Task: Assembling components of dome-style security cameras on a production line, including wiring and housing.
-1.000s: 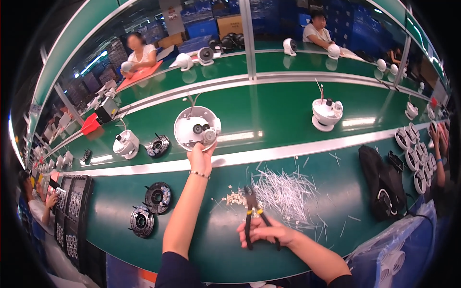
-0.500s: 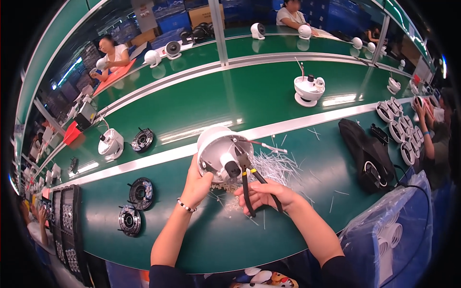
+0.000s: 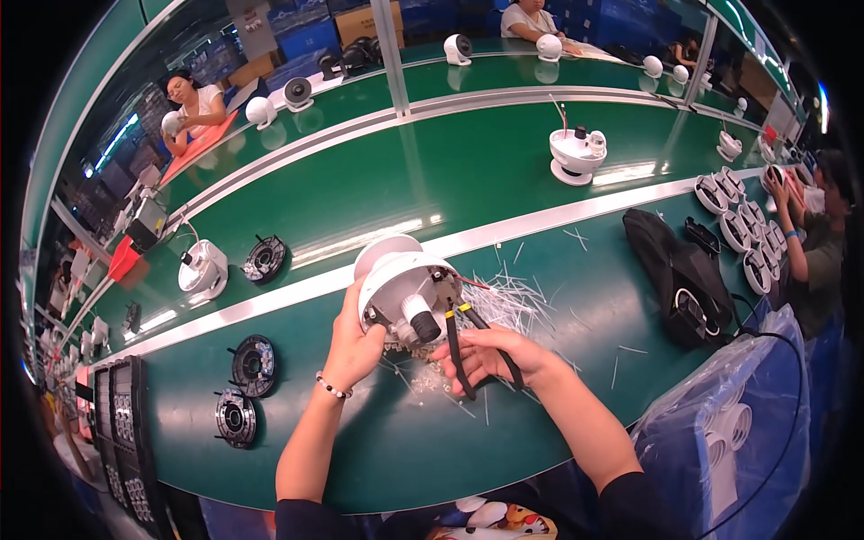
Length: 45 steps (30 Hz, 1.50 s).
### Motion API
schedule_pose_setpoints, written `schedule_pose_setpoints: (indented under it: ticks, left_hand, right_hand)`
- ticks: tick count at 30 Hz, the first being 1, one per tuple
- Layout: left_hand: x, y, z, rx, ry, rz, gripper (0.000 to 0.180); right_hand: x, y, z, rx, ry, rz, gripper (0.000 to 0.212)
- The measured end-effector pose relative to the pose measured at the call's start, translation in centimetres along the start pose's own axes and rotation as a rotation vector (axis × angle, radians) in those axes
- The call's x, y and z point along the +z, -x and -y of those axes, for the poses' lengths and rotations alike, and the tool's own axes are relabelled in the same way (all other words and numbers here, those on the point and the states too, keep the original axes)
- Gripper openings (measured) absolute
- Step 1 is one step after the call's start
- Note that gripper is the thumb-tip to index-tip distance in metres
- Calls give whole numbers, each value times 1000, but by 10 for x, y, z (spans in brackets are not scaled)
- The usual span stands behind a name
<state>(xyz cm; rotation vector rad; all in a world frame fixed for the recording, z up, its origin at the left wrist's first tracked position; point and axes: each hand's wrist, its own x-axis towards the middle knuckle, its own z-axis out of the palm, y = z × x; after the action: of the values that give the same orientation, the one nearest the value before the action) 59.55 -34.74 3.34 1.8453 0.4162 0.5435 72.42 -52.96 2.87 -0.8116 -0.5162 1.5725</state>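
Observation:
My left hand (image 3: 353, 346), with a beaded bracelet at its wrist, grips the left rim of a white bowl-shaped fan housing (image 3: 389, 299). The housing's open side tilts toward me, showing a black-tipped cylinder (image 3: 424, 326) and a thin reddish wire at its right rim. In my right hand (image 3: 508, 353) are cutting pliers (image 3: 455, 346) with black handles and yellow bands. Their jaws are at the housing's inner right side; whether they bite on anything is too small to tell. Behind and below lies a pile of thin white plastic strips (image 3: 515, 306).
Black round parts with circuit boards (image 3: 256, 364) lie at left, beside a black tray (image 3: 117, 423). White housings stand on the green belt (image 3: 360, 189). At right are a black bag (image 3: 675, 279), white rings (image 3: 735, 229), a plastic-lined blue bin (image 3: 684, 450) and a co-worker (image 3: 814, 211).
The housing has tipped so its cylinder points lower, toward me. The pliers have stayed at its right inner side. The whole view has shifted slightly.

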Motion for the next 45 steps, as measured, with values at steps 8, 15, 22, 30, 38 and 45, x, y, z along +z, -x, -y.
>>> schedule_pose_setpoints:
  ticks: [8, 15, 22, 30, 38, 45]
  left_hand:
    - [3, -3, -1, -18, 110, -28, 57]
    - [0, -16, 16, -20, 186, -178, 53]
    - [14, -76, -1, -142, 711, -242, 49]
    - [40, -196, 68, -414, 1227, -198, 35]
    - [0, -148, 70, 235, -920, -318, 26]
    - [-107, -102, 94, -80, -1266, -318, 40]
  right_hand:
    - [1, -1, -7, -20, 62, -140, 29]
    - [7, -3, -12, -74, 5, -173, 29]
    - [4, -2, -14, -52, 10, -42, 31]
    - [3, -11, -22, -17, 48, 46, 31]
    - [5, -7, -19, -1, 56, 70, 31]
    - [15, -8, -21, 61, 118, 122, 32]
